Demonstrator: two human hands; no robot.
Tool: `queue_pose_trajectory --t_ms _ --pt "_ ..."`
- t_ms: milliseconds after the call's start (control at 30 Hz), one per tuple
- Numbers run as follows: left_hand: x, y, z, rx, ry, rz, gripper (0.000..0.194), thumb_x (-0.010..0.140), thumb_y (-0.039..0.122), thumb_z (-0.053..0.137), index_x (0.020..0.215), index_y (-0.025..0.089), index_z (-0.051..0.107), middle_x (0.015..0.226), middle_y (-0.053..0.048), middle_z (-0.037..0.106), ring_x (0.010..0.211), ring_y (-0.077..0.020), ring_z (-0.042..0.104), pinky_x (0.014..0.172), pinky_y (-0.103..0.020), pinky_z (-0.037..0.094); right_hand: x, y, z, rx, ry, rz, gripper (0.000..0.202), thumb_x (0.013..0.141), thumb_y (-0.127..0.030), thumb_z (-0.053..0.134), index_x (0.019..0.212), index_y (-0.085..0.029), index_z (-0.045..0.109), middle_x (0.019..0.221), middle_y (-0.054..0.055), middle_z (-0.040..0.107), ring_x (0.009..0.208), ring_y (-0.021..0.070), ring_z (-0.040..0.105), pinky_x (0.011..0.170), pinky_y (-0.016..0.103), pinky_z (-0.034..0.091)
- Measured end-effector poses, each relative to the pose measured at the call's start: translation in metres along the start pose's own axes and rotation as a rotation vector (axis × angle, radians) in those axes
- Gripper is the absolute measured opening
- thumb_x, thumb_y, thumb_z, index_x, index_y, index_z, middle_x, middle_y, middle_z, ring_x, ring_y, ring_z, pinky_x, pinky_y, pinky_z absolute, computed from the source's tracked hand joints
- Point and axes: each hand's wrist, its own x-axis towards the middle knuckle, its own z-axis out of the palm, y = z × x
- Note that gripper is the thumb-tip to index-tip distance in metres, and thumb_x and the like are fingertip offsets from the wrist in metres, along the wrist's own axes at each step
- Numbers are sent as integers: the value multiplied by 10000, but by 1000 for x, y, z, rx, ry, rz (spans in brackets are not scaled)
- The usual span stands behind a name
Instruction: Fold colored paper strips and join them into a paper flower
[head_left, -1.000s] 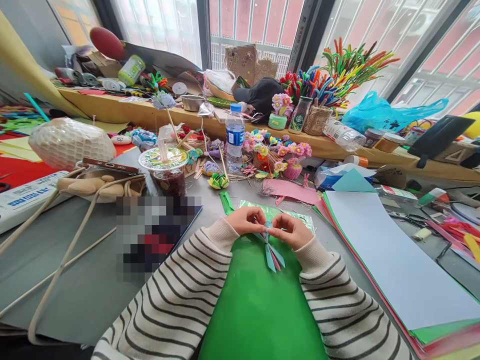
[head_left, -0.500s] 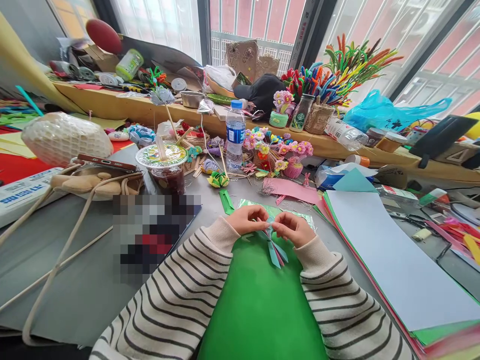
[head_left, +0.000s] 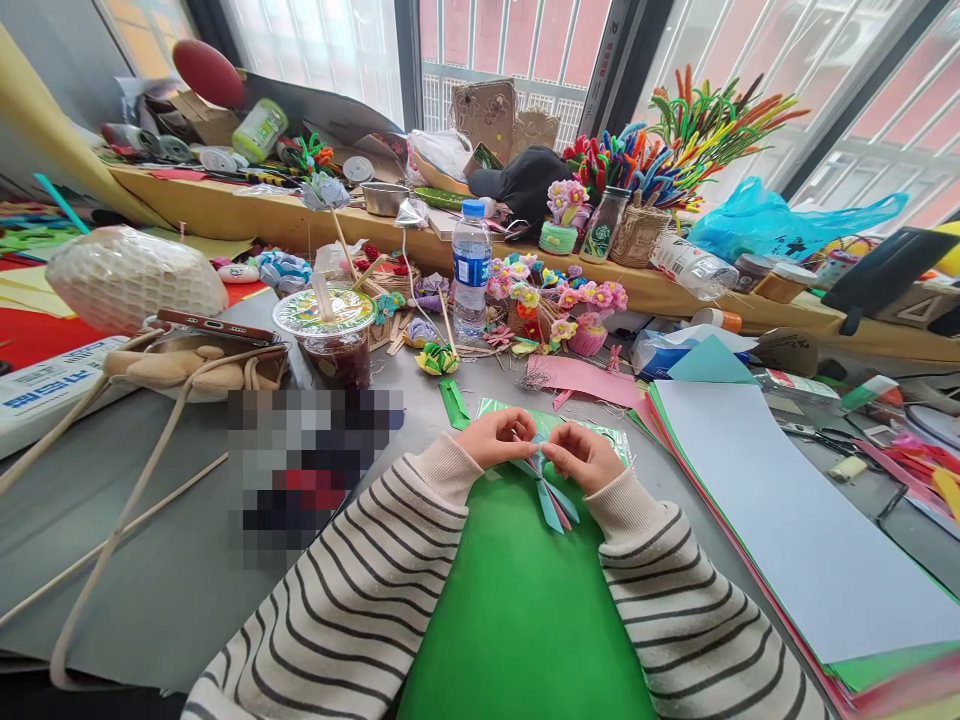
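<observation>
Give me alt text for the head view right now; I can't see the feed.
Both hands, left hand and right hand, pinch a small bundle of blue and pink paper strips between their fingertips above a green sheet on a cluttered grey craft table. A water bottle and lidded drink cup stand beyond.

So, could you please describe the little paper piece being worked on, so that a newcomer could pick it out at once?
Start at the big green sheet nearest the camera. At its far edge the left hand and right hand meet, pinching the paper piece between them. It alone fans out in narrow teal and pink strips, unlike the flat sheets around it.
</observation>
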Motion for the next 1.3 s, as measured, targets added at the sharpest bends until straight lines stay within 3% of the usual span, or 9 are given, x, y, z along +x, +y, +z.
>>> queue_pose_trajectory --t_ms 400,733,1300 --pt "-2 2 2 47 39 3 302 560 339 664 678 130 482 649 37 466 564 -69 434 568 -229 340 -1 6 5 -36 92 -35 350 629 -512 571 660 -179 467 547 -39 450 448 80 410 429 226 340" --pt "-8 10 8 32 87 97 273 606 338 643 724 140 497 674 29 483 590 -75 452 583 -223 366 -6 -8 -4 40 64 -43 304 615 -455 620 685 -185 499 579 -27 494 479 85 445 460 232 411" --pt "-9 9 10 114 143 180 256 656 350 612 757 144 498 701 10 499 626 -84 472 610 -222 393 -10 -16 2 -27 164 -129 250 668 -415 591 686 -184 499 576 -20 488 489 91 434 456 228 376"
